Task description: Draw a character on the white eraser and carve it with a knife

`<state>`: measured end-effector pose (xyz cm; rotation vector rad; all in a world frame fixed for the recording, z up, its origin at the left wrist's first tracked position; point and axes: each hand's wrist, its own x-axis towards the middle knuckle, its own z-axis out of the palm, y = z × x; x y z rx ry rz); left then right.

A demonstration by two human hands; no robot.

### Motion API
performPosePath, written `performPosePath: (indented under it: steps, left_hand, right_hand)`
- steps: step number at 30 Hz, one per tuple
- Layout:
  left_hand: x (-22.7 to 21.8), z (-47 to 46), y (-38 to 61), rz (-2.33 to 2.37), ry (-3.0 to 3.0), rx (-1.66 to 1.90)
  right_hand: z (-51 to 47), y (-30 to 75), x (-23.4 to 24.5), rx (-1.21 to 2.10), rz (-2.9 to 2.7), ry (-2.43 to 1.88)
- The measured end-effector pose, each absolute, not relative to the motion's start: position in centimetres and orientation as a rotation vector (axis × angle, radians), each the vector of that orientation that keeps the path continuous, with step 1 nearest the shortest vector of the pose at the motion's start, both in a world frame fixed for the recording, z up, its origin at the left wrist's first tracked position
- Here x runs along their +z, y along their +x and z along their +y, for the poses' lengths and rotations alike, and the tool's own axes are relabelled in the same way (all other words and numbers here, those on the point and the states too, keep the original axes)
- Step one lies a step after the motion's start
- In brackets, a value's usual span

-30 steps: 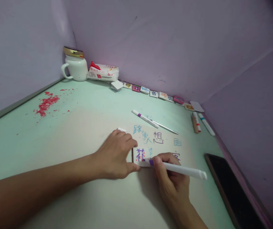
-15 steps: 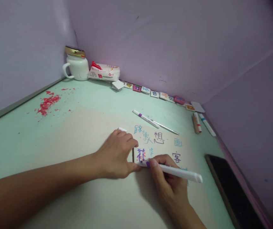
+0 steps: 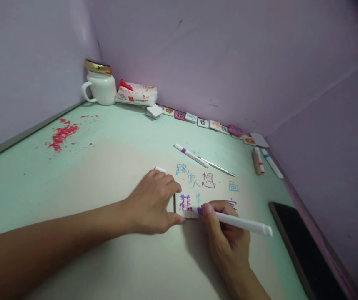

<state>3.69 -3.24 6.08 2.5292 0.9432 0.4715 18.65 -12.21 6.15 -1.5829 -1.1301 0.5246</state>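
Observation:
My left hand (image 3: 156, 202) lies on the table, with thumb and fingers braced against the edges of a small white tile (image 3: 189, 214). A purple character, with some red strokes about it, is on this tile. A white marker (image 3: 241, 223) with a purple collar is pinched in my right hand (image 3: 227, 237). Its tip end is by the lower right part of the character; I cannot tell whether it touches. A small white piece (image 3: 160, 169) shows behind my left knuckles, mostly hidden. Blue and purple characters are written on the table around the tile.
Beyond my hands lie a capped purple marker (image 3: 191, 156) and a slim silver tool (image 3: 218, 166). More markers (image 3: 271, 163) and a phone (image 3: 304, 246) are at the right. Lettered tiles (image 3: 203, 123), a tissue pack (image 3: 137, 95) and a lidded mug (image 3: 103, 88) line the wall; red shavings (image 3: 63, 136) lie left.
My right hand has shifted a little to the right with the marker, drawing its tip end away from the character's lower left part. My left hand and the tile have stayed put.

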Motion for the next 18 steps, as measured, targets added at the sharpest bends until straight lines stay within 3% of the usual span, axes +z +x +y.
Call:
performPosePath:
  steps: [18]
  left_hand:
    - [6.00,-3.24,3.72,0.940,2.543,0.477]
  right_hand:
    - [-12.02,18.89,5.77,0.543,-1.229,-1.533]
